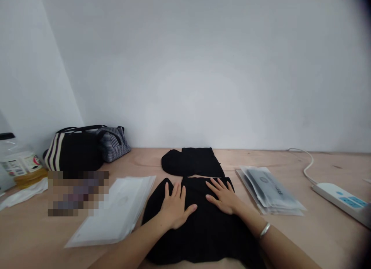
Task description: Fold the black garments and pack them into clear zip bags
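Pressing left hand [175, 207], right hand [223, 195] on black garment [199, 234], pixelated patch [78, 193] unreadable

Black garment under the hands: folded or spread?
Spread: the black garment lies wide on the table under left hand and right hand, no stacked folds.

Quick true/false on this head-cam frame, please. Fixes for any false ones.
1. The left hand and right hand rest flat on a black garment: true.
2. The bracelet is on the left wrist: false, it is on the right wrist.
3. A second garment, also black, lies beyond the hands: true.
4. The power strip is left of the hands: false, it is to their right.
5. White packets lie left of the black garment, and a stack lies right of it: true.
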A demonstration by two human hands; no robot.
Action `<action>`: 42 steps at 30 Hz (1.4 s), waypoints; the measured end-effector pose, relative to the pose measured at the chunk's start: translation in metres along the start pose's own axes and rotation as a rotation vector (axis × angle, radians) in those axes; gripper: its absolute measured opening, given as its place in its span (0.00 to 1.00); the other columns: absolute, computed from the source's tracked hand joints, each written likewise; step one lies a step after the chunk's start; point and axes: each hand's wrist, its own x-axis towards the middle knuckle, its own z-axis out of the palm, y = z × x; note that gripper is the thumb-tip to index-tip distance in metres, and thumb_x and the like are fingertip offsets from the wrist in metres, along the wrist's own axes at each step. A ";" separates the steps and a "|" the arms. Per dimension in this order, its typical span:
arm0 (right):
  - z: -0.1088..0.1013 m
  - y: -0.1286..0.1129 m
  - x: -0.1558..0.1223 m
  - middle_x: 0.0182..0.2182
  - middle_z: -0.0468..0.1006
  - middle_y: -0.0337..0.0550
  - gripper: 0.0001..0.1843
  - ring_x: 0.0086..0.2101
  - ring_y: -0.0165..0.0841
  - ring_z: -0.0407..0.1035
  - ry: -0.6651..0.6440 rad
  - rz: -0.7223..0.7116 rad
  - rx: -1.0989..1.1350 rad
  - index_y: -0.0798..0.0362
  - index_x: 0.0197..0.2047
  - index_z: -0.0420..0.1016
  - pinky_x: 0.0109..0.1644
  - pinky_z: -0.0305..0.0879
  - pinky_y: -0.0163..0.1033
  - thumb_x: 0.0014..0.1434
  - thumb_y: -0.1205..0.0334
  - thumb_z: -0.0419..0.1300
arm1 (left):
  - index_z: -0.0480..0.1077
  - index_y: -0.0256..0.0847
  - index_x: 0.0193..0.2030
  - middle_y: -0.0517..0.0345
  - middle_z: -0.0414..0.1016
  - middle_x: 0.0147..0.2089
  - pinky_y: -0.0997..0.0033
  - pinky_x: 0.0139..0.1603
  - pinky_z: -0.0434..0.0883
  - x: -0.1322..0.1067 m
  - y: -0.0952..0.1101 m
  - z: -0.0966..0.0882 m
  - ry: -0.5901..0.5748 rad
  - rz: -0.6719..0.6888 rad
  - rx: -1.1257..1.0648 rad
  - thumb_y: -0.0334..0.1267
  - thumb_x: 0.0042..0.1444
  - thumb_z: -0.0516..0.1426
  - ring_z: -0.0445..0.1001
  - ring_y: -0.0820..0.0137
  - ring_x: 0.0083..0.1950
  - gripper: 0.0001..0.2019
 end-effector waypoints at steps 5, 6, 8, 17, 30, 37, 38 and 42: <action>-0.003 0.007 -0.012 0.63 0.39 0.40 0.33 0.61 0.41 0.31 0.008 -0.108 0.042 0.44 0.63 0.38 0.59 0.28 0.57 0.58 0.40 0.34 | 0.43 0.33 0.64 0.44 0.38 0.66 0.45 0.60 0.34 -0.034 -0.015 0.002 0.071 0.103 -0.053 0.58 0.57 0.35 0.32 0.56 0.65 0.35; -0.004 0.006 -0.017 0.63 0.38 0.40 0.32 0.61 0.41 0.30 -0.006 -0.144 0.052 0.43 0.63 0.38 0.59 0.27 0.57 0.58 0.40 0.35 | 0.41 0.36 0.64 0.46 0.38 0.66 0.45 0.60 0.36 -0.041 -0.017 0.003 0.065 0.120 -0.076 0.58 0.57 0.36 0.32 0.56 0.65 0.35; -0.006 0.003 -0.027 0.63 0.39 0.40 0.31 0.61 0.42 0.30 -0.049 -0.203 0.072 0.41 0.63 0.40 0.58 0.26 0.59 0.58 0.41 0.36 | 0.41 0.39 0.64 0.47 0.38 0.66 0.44 0.59 0.39 -0.050 -0.019 0.005 0.019 0.121 -0.124 0.58 0.57 0.37 0.34 0.54 0.65 0.34; -0.041 -0.012 -0.094 0.36 0.68 0.42 0.24 0.37 0.36 0.63 -0.078 -0.333 0.217 0.51 0.35 0.70 0.40 0.59 0.41 0.36 0.46 0.64 | 0.64 0.45 0.48 0.53 0.65 0.51 0.59 0.51 0.61 -0.092 -0.040 -0.040 0.089 0.457 -0.411 0.54 0.48 0.54 0.63 0.59 0.51 0.23; -0.076 -0.016 -0.123 0.27 0.72 0.35 0.14 0.25 0.28 0.64 -0.394 -0.088 0.239 0.49 0.32 0.70 0.24 0.53 0.30 0.39 0.70 0.56 | 0.69 0.49 0.33 0.66 0.73 0.33 0.75 0.35 0.62 -0.113 -0.036 -0.080 -0.233 0.251 -0.456 0.31 0.53 0.50 0.70 0.70 0.36 0.09; -0.092 0.007 -0.041 0.34 0.73 0.38 0.21 0.33 0.30 0.67 -0.096 -0.037 -0.013 0.49 0.36 0.69 0.31 0.59 0.31 0.39 0.77 0.51 | 0.69 0.42 0.33 0.54 0.74 0.35 0.68 0.35 0.64 -0.024 -0.055 -0.078 0.043 0.009 -0.035 0.37 0.54 0.49 0.71 0.61 0.38 0.08; -0.088 0.008 -0.030 0.34 0.74 0.39 0.20 0.33 0.31 0.68 -0.085 -0.011 -0.042 0.49 0.36 0.69 0.32 0.59 0.32 0.39 0.77 0.51 | 0.69 0.42 0.33 0.53 0.74 0.35 0.66 0.35 0.64 -0.013 -0.055 -0.074 0.047 -0.014 -0.007 0.36 0.54 0.50 0.72 0.60 0.38 0.07; -0.061 -0.007 -0.011 0.39 0.72 0.53 0.19 0.40 0.42 0.66 0.039 0.119 -0.143 0.56 0.40 0.69 0.43 0.59 0.45 0.44 0.77 0.50 | 0.68 0.37 0.42 0.46 0.73 0.41 0.59 0.43 0.63 0.004 -0.041 -0.055 0.095 -0.076 0.033 0.33 0.53 0.50 0.70 0.56 0.44 0.11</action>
